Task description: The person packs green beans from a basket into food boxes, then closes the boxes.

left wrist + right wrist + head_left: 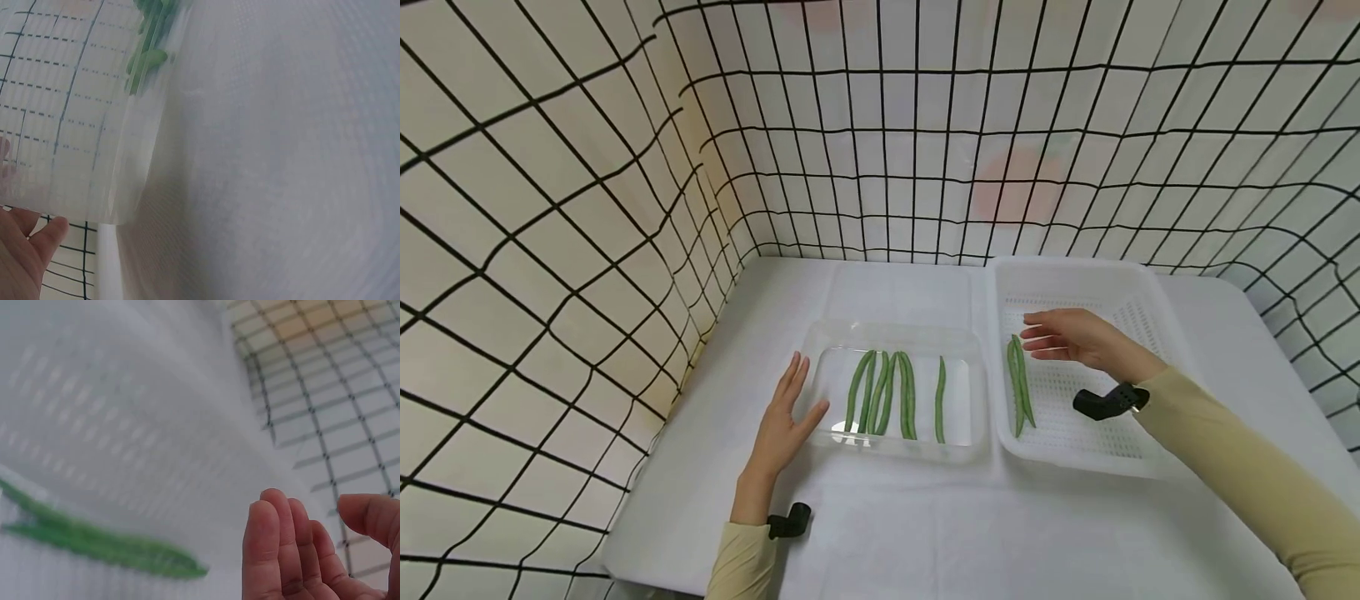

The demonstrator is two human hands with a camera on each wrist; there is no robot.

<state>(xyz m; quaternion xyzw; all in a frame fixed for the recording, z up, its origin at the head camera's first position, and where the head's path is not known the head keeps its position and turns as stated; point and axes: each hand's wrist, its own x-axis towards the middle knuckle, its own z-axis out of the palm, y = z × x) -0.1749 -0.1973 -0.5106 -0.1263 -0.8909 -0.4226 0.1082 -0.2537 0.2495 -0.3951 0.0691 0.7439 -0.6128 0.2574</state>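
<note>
We're likely picking: just left of our relaxed, empty right grip point(1078, 337) lie green beans point(1023, 385) in the basket point(1067, 263), and pinching one seems called for next. Our spread, empty left grip point(782, 423) is beside the clear tray point(887, 450) holding more beans point(877, 396).

Clear rectangular plastic tray point(902, 448) is gleaming; white perforated plastic basket point(1075, 287) and white textured tablecloth point(910, 533) are looking matt.
</note>
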